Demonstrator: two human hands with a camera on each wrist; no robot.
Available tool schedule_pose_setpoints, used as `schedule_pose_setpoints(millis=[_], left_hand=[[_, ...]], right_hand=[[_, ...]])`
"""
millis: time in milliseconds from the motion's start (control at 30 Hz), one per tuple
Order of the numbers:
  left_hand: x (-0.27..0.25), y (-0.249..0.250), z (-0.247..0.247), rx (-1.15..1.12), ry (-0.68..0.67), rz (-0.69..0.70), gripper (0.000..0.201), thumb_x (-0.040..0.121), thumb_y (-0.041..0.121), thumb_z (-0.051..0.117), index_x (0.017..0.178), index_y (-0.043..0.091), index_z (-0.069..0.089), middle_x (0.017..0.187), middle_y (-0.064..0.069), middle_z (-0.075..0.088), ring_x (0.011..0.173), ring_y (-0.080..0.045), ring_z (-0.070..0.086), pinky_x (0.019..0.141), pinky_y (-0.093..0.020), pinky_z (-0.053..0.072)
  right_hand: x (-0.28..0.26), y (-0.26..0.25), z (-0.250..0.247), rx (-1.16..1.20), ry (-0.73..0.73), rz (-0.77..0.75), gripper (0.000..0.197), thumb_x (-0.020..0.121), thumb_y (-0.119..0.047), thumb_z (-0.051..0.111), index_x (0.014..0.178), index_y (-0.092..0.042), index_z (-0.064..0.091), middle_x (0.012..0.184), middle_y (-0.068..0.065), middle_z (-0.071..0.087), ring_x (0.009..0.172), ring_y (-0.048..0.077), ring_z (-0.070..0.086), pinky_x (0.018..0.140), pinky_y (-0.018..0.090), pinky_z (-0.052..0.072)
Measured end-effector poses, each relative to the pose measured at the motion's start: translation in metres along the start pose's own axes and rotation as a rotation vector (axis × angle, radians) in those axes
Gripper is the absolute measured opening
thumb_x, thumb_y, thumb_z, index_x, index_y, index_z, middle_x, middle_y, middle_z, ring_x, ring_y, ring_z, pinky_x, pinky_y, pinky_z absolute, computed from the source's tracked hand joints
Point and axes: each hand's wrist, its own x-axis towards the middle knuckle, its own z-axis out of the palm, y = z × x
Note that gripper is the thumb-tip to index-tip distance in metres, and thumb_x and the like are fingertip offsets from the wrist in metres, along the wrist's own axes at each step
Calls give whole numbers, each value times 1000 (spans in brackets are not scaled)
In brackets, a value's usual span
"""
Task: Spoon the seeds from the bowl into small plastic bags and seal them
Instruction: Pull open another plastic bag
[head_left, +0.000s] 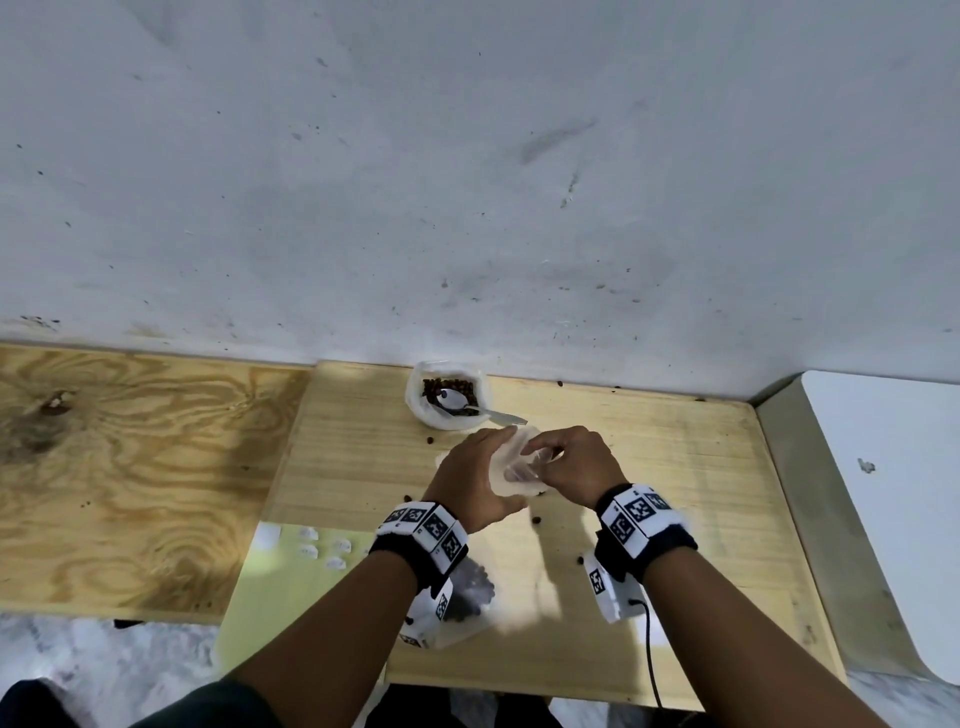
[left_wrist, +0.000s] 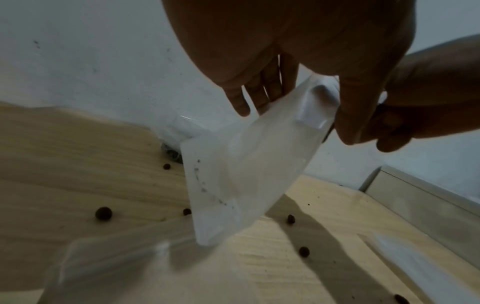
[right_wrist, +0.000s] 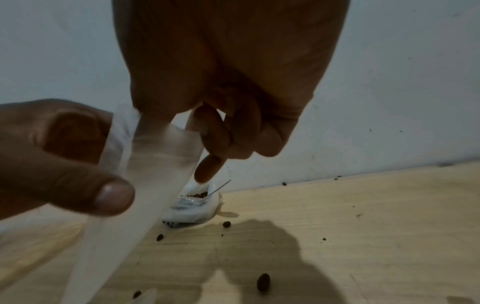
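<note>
A small clear plastic bag (head_left: 511, 464) hangs above the pale wooden board (head_left: 675, 493), and it looks empty. My left hand (head_left: 493, 470) grips one side of it, thumb (right_wrist: 78, 185) in front and fingers (left_wrist: 259, 96) behind. My right hand (head_left: 548, 452) pinches the other edge of the bag's (right_wrist: 145, 174) mouth. In the left wrist view the bag (left_wrist: 246, 164) slants down toward the board. Just beyond the hands, against the wall, stands the plastic-lined bowl (head_left: 470, 387) with brown seeds (head_left: 457, 387) and a metal spoon (head_left: 454, 401) lying in it.
A bag holding dark seeds (head_left: 470, 592) lies under my left wrist. Loose seeds (left_wrist: 103, 213) are scattered over the board. Small white labels (head_left: 311, 540) lie at the left, rough plywood (head_left: 130, 467) further left, a white surface (head_left: 883, 493) at the right.
</note>
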Motion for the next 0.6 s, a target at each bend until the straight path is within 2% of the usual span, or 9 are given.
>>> schedule_pose_setpoints(millis=[67, 100, 167, 200, 300, 400, 467, 533, 600], left_hand=[[1, -3, -4, -2, -10, -17, 88, 59, 34, 90, 136, 17, 51, 127, 1, 61, 116, -17, 57, 97, -31, 45], [2, -6, -5, -8, -6, -27, 89, 56, 37, 91, 135, 18, 53, 124, 2, 63, 113, -15, 58, 96, -30, 45], [3, -14, -7, -21, 20, -64, 89, 53, 43, 92, 131, 20, 56, 120, 5, 65, 107, -11, 60, 92, -21, 43], [2, -18, -8, -31, 32, -88, 89, 52, 44, 92, 129, 19, 57, 118, 5, 66, 105, -10, 60, 92, -20, 43], [3, -33, -10, -88, 75, -197, 84, 51, 44, 93, 125, 17, 61, 110, 5, 68, 97, -9, 62, 92, -27, 50], [8, -52, -21, -149, 124, -383, 75, 53, 47, 91, 119, 21, 64, 107, 6, 69, 93, -9, 62, 83, -24, 50], [10, -63, -30, -189, 143, -478, 73, 56, 47, 89, 119, 21, 64, 110, 4, 69, 98, -13, 62, 84, -25, 49], [13, -74, -38, -221, 148, -536, 71, 59, 44, 89, 121, 20, 63, 112, 2, 68, 101, -15, 62, 87, -27, 49], [16, -81, -46, -248, 155, -570, 69, 59, 42, 89, 120, 20, 63, 112, 2, 69, 102, -16, 63, 87, -27, 49]], right_hand=[[2, 2, 0, 71, -23, -14, 19, 80, -16, 77, 80, -35, 76, 74, -4, 71, 69, 17, 68, 69, 29, 54], [3, 4, -1, 125, -26, -12, 19, 81, -12, 75, 83, -31, 78, 73, -3, 69, 65, 12, 66, 66, 26, 54], [5, 3, -3, 226, -35, 18, 14, 84, -9, 73, 92, -19, 79, 68, -7, 67, 50, -2, 57, 53, 13, 44], [6, 3, -2, 262, -44, 33, 13, 85, -8, 72, 95, -14, 79, 64, -11, 65, 45, -4, 53, 48, 9, 40], [13, 1, 5, 374, -39, 61, 11, 88, -9, 69, 95, -12, 77, 61, -11, 66, 43, -2, 52, 45, 13, 37], [28, 3, 14, 431, 177, 97, 8, 86, -17, 71, 92, -21, 74, 81, -2, 71, 70, 10, 62, 62, 23, 43], [35, 6, 16, 317, 294, 148, 21, 85, -28, 73, 105, -25, 69, 95, -2, 69, 89, 17, 64, 73, 27, 43], [44, 4, 19, 206, 263, 230, 47, 83, -40, 75, 124, -25, 59, 110, 1, 65, 99, 22, 62, 79, 29, 44], [58, 3, 24, 153, 149, 328, 67, 80, -49, 74, 136, -22, 50, 122, 6, 64, 107, 26, 62, 83, 30, 46]])
